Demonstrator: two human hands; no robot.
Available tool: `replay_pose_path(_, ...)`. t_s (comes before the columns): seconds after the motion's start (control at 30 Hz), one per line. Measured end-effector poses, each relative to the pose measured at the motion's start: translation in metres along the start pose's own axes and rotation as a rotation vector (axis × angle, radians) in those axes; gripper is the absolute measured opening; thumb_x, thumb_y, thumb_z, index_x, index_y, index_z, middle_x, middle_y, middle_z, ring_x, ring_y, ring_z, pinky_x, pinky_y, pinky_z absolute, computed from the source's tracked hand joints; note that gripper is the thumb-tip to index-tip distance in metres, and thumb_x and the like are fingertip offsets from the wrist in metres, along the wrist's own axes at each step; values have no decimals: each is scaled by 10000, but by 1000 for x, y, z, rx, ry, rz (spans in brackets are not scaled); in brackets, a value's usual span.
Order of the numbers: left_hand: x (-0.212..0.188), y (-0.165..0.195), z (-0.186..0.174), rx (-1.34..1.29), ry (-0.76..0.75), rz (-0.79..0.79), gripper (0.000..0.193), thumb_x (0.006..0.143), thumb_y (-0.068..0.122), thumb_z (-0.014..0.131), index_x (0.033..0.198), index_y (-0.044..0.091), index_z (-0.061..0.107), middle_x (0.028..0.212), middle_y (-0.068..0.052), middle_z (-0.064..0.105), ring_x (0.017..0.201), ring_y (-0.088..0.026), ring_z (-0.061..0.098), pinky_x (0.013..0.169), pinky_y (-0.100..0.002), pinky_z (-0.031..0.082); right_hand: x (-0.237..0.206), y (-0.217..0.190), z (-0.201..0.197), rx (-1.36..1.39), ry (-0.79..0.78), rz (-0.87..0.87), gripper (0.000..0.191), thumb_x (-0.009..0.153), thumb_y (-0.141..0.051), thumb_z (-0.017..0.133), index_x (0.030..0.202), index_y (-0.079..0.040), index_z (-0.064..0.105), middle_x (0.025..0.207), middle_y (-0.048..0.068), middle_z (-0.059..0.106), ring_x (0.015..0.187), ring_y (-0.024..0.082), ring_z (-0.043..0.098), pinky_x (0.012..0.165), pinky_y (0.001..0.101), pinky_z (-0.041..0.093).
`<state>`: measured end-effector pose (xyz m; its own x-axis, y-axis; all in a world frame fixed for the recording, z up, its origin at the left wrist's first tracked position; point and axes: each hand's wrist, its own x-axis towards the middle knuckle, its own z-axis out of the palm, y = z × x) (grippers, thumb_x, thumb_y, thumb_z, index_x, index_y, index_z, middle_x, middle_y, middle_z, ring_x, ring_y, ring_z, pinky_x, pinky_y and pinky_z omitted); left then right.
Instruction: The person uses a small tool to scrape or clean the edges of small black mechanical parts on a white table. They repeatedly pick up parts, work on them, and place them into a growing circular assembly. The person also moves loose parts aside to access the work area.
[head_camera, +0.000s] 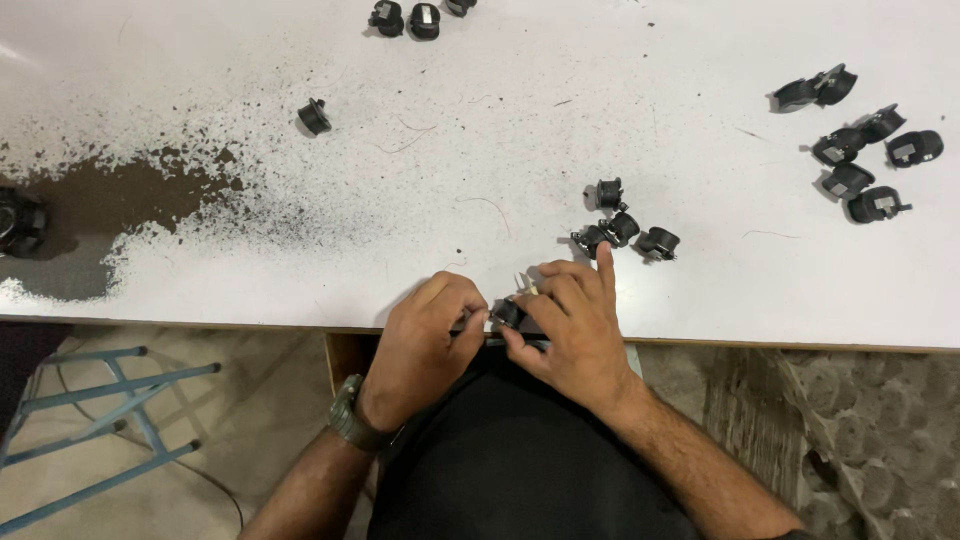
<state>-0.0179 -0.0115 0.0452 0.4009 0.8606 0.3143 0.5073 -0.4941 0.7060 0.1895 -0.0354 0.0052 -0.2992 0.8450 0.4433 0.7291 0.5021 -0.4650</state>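
Both hands meet at the near edge of a white table. My left hand, with a watch on its wrist, and my right hand together grip a small black caster wheel between the fingertips. A short pale metal pin sticks up beside it. My right index finger points away toward a cluster of black caster wheels just beyond it.
More black casters lie at the far right, at the top centre, and singly. The table's paint is worn to brown at the left. A blue metal frame stands on the floor at lower left.
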Motion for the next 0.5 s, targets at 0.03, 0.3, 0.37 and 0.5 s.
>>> replay_pose_path(0.03, -1, 0, 1, -21, -29, -41, 103, 882, 29, 739, 925, 47, 647, 880, -49, 660, 732, -168, 634, 606, -310, 515, 0, 0, 0, -4, -6, 14, 371, 741, -239, 878, 1026, -64, 718, 1045, 86, 593, 1216, 295, 545, 1247, 669, 127)
replay_pose_path(0.3, 0, -6, 6, -283, -133, -249, 60, 900, 54, 724, 913, 37, 669, 698, -46, 671, 547, -134, 568, 468, -304, 437, 2, 2, -4, -23, 18, 41, 348, 733, -218, 868, 1012, -65, 728, 995, 73, 590, 1225, 300, 538, 1257, 638, 126)
replay_pose_path(0.37, -1, -5, 6, -258, -60, -184, 60, 909, 59, 714, 933, 36, 664, 748, -37, 679, 611, -104, 618, 508, -274, 484, 2, 2, -5, -30, 15, 33, 347, 738, -218, 868, 1019, -67, 731, 999, 70, 591, 1226, 295, 540, 1259, 635, 121)
replay_pose_path(0.5, -1, -4, 12, -245, -63, -186, 82, 885, 62, 707, 893, 35, 630, 730, -30, 649, 604, -95, 587, 512, -274, 468, 3, 2, -6, -34, 17, 42, 343, 747, -221, 870, 1023, -68, 734, 999, 67, 589, 1234, 296, 535, 1259, 626, 119)
